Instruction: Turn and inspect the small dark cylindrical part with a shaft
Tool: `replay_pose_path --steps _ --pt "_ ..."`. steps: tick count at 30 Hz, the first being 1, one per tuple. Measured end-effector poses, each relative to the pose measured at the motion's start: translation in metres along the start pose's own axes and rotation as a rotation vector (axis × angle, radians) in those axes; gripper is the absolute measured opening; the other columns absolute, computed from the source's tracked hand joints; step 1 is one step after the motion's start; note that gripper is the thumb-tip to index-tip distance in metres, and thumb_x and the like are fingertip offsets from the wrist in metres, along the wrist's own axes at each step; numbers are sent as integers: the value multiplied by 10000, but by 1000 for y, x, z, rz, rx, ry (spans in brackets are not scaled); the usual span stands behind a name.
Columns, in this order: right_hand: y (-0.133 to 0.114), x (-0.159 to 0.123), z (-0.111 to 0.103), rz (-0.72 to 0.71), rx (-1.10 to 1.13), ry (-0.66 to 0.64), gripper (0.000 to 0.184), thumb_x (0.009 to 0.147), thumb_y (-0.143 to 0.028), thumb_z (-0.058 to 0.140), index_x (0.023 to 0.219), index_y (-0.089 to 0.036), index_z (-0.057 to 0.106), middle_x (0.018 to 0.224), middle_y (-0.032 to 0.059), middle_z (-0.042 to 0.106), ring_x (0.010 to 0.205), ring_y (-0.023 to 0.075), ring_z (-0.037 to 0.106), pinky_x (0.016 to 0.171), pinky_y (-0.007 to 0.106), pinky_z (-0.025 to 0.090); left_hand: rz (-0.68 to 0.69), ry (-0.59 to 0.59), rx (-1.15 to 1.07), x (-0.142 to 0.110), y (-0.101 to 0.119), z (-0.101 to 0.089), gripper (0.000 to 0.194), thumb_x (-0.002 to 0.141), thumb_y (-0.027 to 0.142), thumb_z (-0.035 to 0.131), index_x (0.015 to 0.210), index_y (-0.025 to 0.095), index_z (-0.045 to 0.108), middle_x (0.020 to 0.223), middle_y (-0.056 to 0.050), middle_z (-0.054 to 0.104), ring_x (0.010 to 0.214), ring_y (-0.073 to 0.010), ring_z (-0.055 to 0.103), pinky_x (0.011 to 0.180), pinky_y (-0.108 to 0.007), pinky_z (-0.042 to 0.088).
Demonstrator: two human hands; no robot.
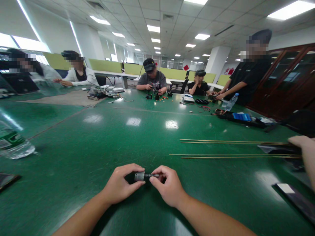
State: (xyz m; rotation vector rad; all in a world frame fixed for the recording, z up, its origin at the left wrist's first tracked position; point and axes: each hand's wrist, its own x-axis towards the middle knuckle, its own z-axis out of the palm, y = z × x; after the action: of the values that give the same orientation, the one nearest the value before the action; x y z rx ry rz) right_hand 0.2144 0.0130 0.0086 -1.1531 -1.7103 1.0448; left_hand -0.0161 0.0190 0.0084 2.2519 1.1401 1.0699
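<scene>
Just above the green table, a small silver metal cylinder with a dark ribbed shaft (139, 176) lies level between my two hands. My left hand (120, 184) grips the cylinder's wide end, thumb below and fingers above. On the other side, my right hand (168, 186) pinches the narrow shaft end between thumb and forefinger. Its far tip is partly hidden by those fingers. I cannot make out its exact kind.
Thin brass rods (221, 155) lie to the right, where another person's hand (304, 147) reaches in. A dark phone-like slab (295, 200) rests nearby. A water bottle (14, 144) lies at left. Several people sit or stand around the green table (98, 141).
</scene>
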Motion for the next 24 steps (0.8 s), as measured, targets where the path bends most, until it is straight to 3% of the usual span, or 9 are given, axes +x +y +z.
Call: replay_pose_path --steps 24 --pt "2 0 -2 -3 15 0 78 843 -234 670 873 -162 679 712 -10 590 611 118 506 565 224 382 -20 -1 13 0 1 0 290 804 272 760 1079 254 667 1033 -25 720 943 -184 688 858 -308 542"
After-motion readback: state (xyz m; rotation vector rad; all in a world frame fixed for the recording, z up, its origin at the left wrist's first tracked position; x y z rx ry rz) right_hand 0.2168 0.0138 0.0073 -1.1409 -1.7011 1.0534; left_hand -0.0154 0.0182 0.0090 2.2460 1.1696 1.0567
